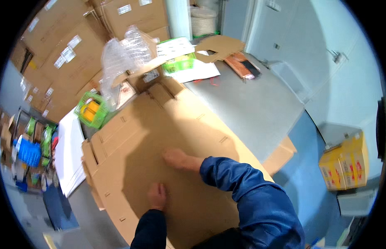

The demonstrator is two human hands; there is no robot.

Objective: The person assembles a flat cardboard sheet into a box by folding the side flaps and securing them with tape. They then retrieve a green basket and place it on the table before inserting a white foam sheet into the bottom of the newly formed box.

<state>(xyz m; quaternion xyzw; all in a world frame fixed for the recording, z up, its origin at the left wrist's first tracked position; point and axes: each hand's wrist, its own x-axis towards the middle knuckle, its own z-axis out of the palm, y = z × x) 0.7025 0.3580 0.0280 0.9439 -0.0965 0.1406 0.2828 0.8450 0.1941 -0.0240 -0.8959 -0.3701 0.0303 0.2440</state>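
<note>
A large flat sheet of brown cardboard, with slots and cut flaps along its edges, lies in front of me and slopes away to the upper left. My right hand rests on its middle, closed into a fist and slightly blurred. Closer to me and to the left, my left hand is also curled into a fist against the board. Nothing shows sticking out of either fist. Both arms are in dark blue sleeves, and my shadow covers much of the sheet.
Stacked cartons stand at the far left. Beyond the sheet are clear plastic wrap, a green basket with yellow items, and another green basket under papers. A yellow-taped carton sits at right. White sheets lie at left.
</note>
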